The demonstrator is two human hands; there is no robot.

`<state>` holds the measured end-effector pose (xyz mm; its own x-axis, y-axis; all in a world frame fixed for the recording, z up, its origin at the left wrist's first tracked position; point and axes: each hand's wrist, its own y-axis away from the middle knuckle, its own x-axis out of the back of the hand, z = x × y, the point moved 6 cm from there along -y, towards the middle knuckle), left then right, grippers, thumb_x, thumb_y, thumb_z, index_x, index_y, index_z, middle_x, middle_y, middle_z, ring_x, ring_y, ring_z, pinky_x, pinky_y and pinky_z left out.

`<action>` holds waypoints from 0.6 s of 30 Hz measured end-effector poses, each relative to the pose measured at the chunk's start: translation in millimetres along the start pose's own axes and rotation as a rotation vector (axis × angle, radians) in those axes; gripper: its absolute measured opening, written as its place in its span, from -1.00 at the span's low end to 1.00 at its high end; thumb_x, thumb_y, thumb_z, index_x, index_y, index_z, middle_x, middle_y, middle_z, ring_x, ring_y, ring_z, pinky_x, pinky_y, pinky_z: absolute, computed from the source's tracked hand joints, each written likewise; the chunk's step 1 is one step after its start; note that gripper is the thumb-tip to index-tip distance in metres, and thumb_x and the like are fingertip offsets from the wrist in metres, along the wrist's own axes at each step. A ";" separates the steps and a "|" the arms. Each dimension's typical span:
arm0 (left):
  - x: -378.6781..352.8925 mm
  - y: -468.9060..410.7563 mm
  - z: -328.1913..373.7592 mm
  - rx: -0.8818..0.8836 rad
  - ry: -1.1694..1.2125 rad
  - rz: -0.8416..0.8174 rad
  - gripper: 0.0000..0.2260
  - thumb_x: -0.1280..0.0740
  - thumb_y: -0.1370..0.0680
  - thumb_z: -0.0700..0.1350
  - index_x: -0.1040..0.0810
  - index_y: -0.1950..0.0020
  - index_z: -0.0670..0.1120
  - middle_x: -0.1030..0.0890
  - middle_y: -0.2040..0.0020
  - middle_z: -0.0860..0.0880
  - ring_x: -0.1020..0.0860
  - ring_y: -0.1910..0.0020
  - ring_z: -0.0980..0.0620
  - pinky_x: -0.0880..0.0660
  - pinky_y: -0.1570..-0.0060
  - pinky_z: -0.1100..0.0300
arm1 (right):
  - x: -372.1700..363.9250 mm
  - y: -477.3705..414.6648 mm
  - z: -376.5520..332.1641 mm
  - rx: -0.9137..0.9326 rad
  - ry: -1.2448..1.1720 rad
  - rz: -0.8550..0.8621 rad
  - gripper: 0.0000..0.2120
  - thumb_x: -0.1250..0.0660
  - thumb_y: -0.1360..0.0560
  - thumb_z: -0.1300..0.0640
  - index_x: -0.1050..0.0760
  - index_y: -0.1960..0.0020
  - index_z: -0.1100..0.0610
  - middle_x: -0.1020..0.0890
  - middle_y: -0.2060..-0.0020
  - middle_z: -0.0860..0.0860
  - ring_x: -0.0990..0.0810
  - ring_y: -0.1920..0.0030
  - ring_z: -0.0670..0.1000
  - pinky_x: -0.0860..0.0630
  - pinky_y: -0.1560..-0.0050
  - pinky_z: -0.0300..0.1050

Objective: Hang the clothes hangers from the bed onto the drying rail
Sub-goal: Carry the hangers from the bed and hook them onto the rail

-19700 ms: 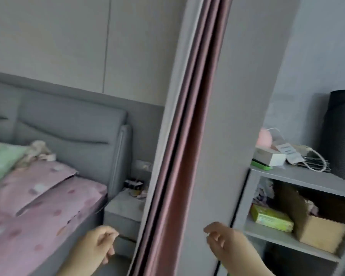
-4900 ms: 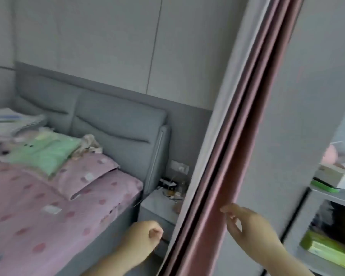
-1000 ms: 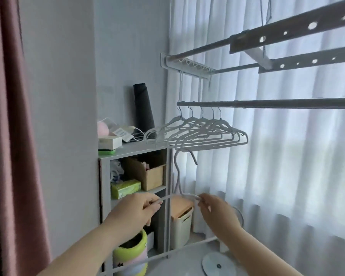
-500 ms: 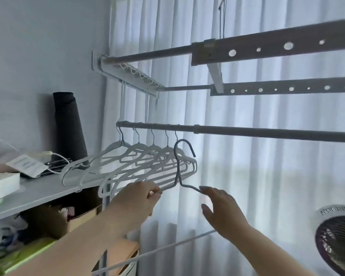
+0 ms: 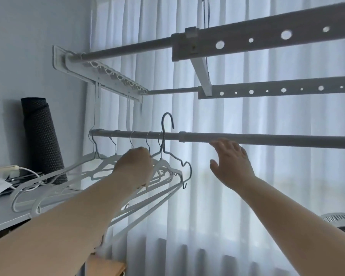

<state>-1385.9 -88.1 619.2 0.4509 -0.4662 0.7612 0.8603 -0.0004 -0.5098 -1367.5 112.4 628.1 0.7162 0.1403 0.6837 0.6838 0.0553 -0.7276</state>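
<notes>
Your left hand [image 5: 134,168] is pinching a grey wire hanger [image 5: 168,154], raising its hook above the drying rail [image 5: 247,138] | your right hand [image 5: 230,162] is hovering open, empty, below it.

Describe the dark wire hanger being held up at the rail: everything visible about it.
The dark hanger is thin grey-blue wire, seemingly coated, with a curved hook on top, a straight neck and a wavy right shoulder ending in a small hooklet. It stands roughly upright, its hook raised above the rail and not yet over it, beside the white hangers. The left hand grips its left shoulder, hiding that side. The right hand is open and apart from it.
</notes>
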 end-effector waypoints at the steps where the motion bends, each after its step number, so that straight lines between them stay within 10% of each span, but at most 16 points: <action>1: -3.0 -5.2 1.4 0.017 0.004 -0.002 -0.78 -0.09 -0.57 -0.22 -0.49 -0.05 -0.25 -0.61 0.02 -0.26 -0.61 0.04 -0.25 -0.58 0.01 -0.06 | 0.1 -1.5 2.4 0.008 0.008 0.001 -0.52 -0.13 -0.55 0.12 -0.13 -0.44 0.06 -0.17 -0.45 0.00 -0.13 -0.44 0.04 0.01 -0.43 -0.13; 18: -47.1 -5.3 38.0 0.037 -0.200 -0.064 -0.81 -0.12 -0.56 -0.29 -0.47 -0.09 -0.25 -0.61 -0.04 -0.22 -0.58 -0.06 -0.18 -0.51 0.04 0.10 | 2.9 -5.7 17.9 0.123 0.070 0.027 -0.50 -0.12 -0.55 0.13 -0.08 -0.46 0.07 -0.08 -0.49 0.01 0.01 -0.49 0.02 0.17 -0.47 -0.11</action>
<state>-1402.7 -32.6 601.4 0.4303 -0.2811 0.8578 0.8951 0.0098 -0.4458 -1371.9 130.2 633.2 0.7447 0.0747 0.6632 0.6452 0.1737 -0.7440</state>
